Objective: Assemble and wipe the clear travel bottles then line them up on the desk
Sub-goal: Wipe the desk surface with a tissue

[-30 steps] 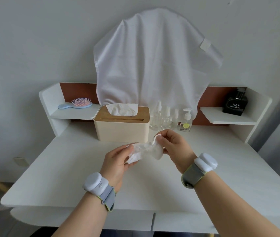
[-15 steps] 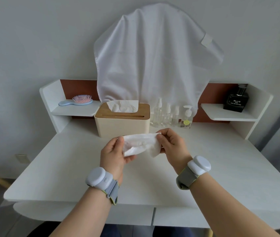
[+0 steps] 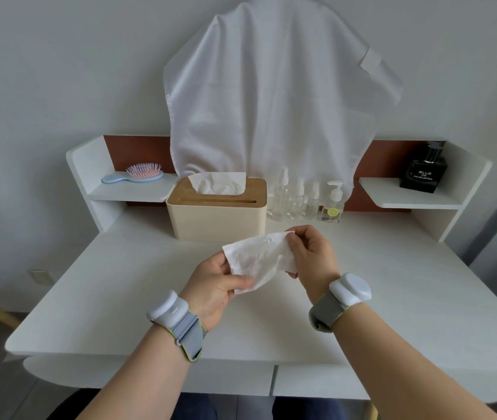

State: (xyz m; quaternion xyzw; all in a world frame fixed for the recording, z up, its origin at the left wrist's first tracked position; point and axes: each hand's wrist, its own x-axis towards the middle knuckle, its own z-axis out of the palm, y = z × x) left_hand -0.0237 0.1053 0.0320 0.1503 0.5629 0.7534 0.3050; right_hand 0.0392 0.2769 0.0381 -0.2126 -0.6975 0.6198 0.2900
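Several clear travel bottles (image 3: 297, 198) stand upright in a row at the back of the desk, right of the tissue box; the rightmost is a pump bottle (image 3: 333, 203) with a yellow sticker. I hold a white tissue (image 3: 261, 257) spread out above the middle of the desk. My left hand (image 3: 215, 287) pinches its lower left edge. My right hand (image 3: 312, 251) pinches its upper right edge. Both hands are well in front of the bottles and touch none of them.
A cream tissue box (image 3: 215, 218) with a wooden lid stands at the back centre. A white cloth (image 3: 271, 98) hangs on the wall behind. A blue hairbrush (image 3: 133, 175) lies on the left shelf, a black perfume bottle (image 3: 423, 171) on the right shelf. The white desk (image 3: 105, 283) spreads around.
The tissue was crumpled between my hands a second ago; now it is pulled open and flatter. My hands have moved slightly apart.
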